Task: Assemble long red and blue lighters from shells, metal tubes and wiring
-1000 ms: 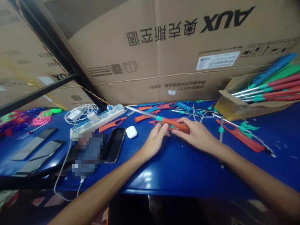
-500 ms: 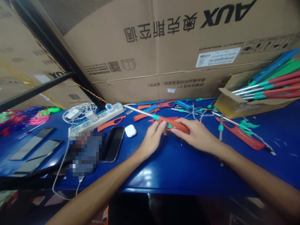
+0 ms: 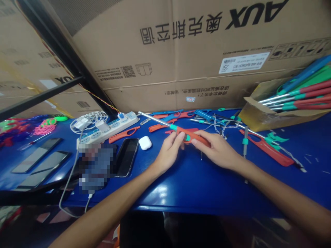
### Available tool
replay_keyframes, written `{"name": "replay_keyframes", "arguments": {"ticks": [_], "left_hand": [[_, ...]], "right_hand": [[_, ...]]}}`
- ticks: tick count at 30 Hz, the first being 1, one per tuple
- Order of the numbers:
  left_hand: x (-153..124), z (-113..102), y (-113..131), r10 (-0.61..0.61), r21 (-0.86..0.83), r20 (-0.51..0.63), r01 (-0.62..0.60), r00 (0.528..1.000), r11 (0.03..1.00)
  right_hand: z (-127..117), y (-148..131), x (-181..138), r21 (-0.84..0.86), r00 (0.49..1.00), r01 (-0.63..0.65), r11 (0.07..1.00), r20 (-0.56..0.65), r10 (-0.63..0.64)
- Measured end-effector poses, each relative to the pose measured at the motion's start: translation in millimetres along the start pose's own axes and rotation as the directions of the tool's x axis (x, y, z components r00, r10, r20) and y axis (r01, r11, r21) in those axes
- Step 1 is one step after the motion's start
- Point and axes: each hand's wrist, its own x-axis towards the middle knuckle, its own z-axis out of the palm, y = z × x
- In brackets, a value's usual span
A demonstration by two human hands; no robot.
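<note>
Orange lighter [image 3: 191, 134], held by left hand [image 3: 168, 152] and right hand [image 3: 218, 147], has scattered casings [image 3: 155, 128] and a power strip [image 3: 110, 130] beyond.

The large box [image 3: 196, 82] across the top of the frame stands upside down, its print inverted: a bold "AUX" at upper right, then the big characters 奥克斯空调. Lower, in small type, runs 师傅您辛苦了!请在搬运时对我温柔些,谢谢您! A white label [image 3: 244, 62] at right shows "25", its finer lines too blurred to read. The small blue-edged sticker [image 3: 190, 99] bears red marks that cannot be made out. A QR code [image 3: 129, 71] sits beside unreadable small print, and a pictogram strip [image 3: 301, 50] at upper right. On the left box [image 3: 66, 101], "UX" shows, above a barcode [image 3: 83, 103].
</note>
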Motion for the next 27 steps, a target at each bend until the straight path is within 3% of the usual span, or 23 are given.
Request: {"name": "replay_keyframes", "arguments": {"ticks": [7, 12, 17, 21, 27], "left_hand": [[-1, 1, 3, 0.046, -0.015, 0.067, -0.045, 0.997, 0.999], [-2, 1, 7, 0.041, 0.045, 0.088, -0.046, 0.995, 0.998], [-2, 0, 7, 0.052, 0.043, 0.059, -0.054, 0.997, 0.998], [-3, 0, 8, 0.042, 0.047, 0.059, -0.045, 0.997, 0.998], [-6, 3, 9, 0.115, 0.012, 0.125, -0.117, 0.985, 0.993]], "right_hand": [[4, 1, 0, 0.291, 0.986, -0.108, 0.951, 0.157, 0.063], [5, 0, -1, 0.376, 0.983, -0.095, 0.922, 0.182, 0.027], [7, 1, -2, 0.452, 0.970, -0.163, 0.877, 0.235, 0.059], [10, 0, -2, 0.510, 0.971, -0.174, 0.843, 0.231, 0.060], [13, -7, 0, 0.680, 0.977, -0.207, 0.704, 0.175, 0.118]]}}
